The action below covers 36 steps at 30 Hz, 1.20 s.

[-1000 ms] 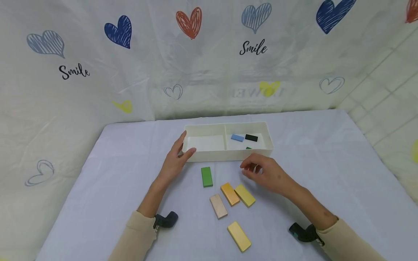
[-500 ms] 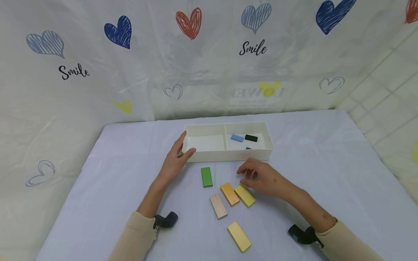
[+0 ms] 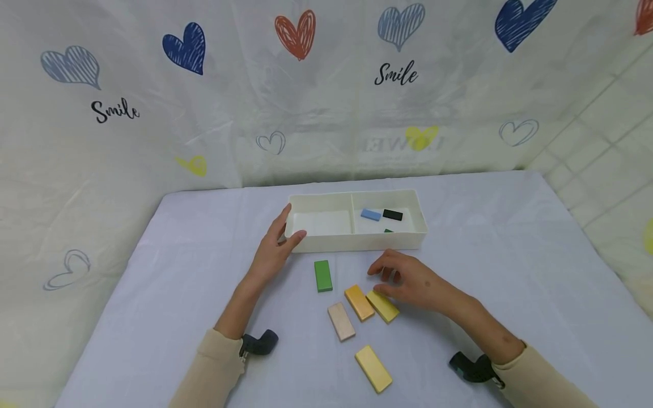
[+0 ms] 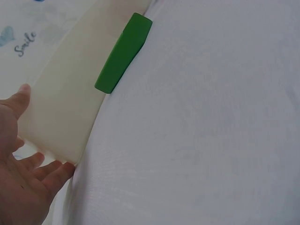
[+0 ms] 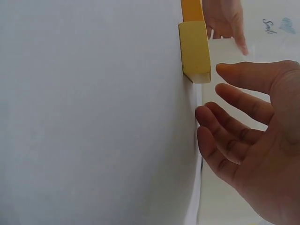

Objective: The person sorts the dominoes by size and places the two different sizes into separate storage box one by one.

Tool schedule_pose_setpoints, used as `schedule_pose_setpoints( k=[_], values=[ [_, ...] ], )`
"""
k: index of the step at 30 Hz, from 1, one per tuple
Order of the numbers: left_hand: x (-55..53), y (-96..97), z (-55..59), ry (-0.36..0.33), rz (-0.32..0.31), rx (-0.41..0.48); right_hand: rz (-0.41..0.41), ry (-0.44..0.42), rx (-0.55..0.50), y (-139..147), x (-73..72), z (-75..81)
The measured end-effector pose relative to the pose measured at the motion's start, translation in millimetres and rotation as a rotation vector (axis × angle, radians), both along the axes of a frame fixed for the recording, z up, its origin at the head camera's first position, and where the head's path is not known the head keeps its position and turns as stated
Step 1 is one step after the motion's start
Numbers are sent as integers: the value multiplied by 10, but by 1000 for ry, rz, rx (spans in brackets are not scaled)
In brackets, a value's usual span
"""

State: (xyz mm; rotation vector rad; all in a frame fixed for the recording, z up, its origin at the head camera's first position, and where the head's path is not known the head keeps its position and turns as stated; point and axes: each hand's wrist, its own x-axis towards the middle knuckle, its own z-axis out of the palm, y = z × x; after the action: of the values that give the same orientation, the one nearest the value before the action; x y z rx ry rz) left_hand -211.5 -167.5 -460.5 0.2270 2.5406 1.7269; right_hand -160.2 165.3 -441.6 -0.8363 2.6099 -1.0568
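My left hand (image 3: 269, 259) rests against the left end of a white two-part box (image 3: 339, 243), fingers along the end wall and thumb at the front corner. In the left wrist view its fingers (image 4: 56, 176) look fairly straight. Just in front of the box lies a green block (image 3: 323, 276). My right hand (image 3: 414, 281) hovers over the far end of a yellow block (image 3: 385, 310), loosely bent and holding nothing. In the right wrist view the thumb is a small gap from that block (image 5: 194, 49). An orange block (image 3: 359, 303) lies against its left side.
A pale wooden block (image 3: 341, 322) and a light yellow block (image 3: 373, 369) lie nearer the front. The box's right compartment contains a blue block (image 3: 370, 215), a black block (image 3: 393, 215) and a partly hidden green piece (image 3: 389, 230). A white cloth (image 3: 490, 238) covers the table.
My right hand has come down from the box's front wall toward the yellow block, its thumb now overlapping the block's far end. The left hand and blocks have stayed put.
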Motion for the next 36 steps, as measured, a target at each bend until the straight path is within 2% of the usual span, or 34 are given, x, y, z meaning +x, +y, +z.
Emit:
schedule_pose_setpoints(
  k=[10,20,28,36],
  values=[
    [-1,4,-2,-13,-1,7,36,-15,13,-51,23,1],
    [-17,-5,-20,-1,-3,0,46,-63,77,-97,49,33],
    [-10,2,10,0,-3,1,102,-83,108,-107,69,45],
    [-2,1,11,3,0,-6,174,-76,185,-54,111,77]
  ],
)
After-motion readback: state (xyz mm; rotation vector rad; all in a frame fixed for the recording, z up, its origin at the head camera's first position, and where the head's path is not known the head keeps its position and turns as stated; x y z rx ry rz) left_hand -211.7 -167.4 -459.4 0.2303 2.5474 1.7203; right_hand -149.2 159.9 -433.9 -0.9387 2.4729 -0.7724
